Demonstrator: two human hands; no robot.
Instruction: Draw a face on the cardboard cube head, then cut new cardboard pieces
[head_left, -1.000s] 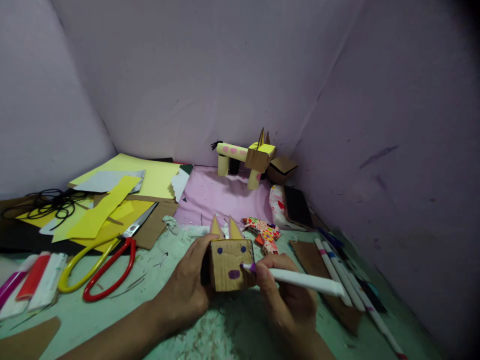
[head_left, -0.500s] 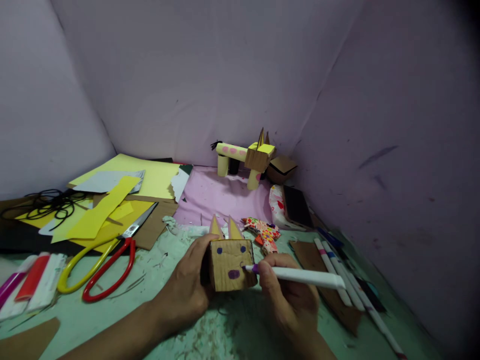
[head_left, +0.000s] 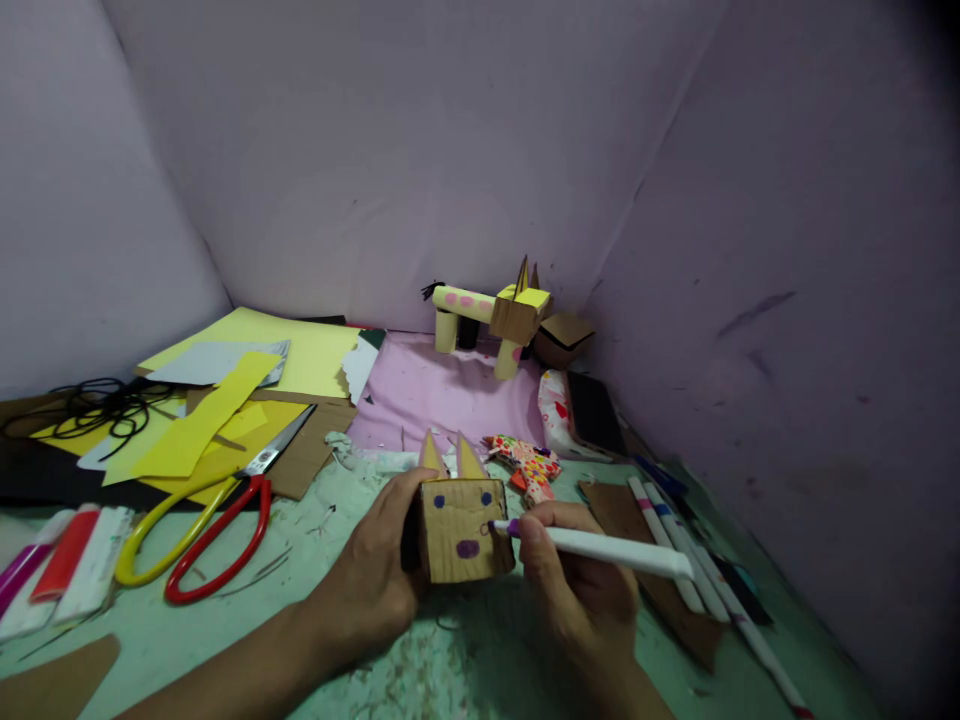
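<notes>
My left hand (head_left: 373, 580) grips a small cardboard cube (head_left: 459, 535) from its left side. The cube has two pointed ears on top, two purple dot eyes and a purple oval mouth. My right hand (head_left: 581, 585) is closed round a white marker (head_left: 600, 548) with a purple tip. The tip touches the cube's front face at its right edge, just below the right eye. Both hands rest low over the green, paint-stained table (head_left: 322, 540).
Scissors with red and yellow handles (head_left: 210, 535) lie to the left, beside yellow paper sheets (head_left: 225, 400) and a black cord (head_left: 97, 405). More markers (head_left: 675, 545) lie to the right on cardboard. A finished cardboard animal (head_left: 495, 320) stands at the back on pink paper. Purple walls enclose the corner.
The marker tip has risen from beside the purple mouth to a spot just under the right eye. The left hand and the cube have stayed put.
</notes>
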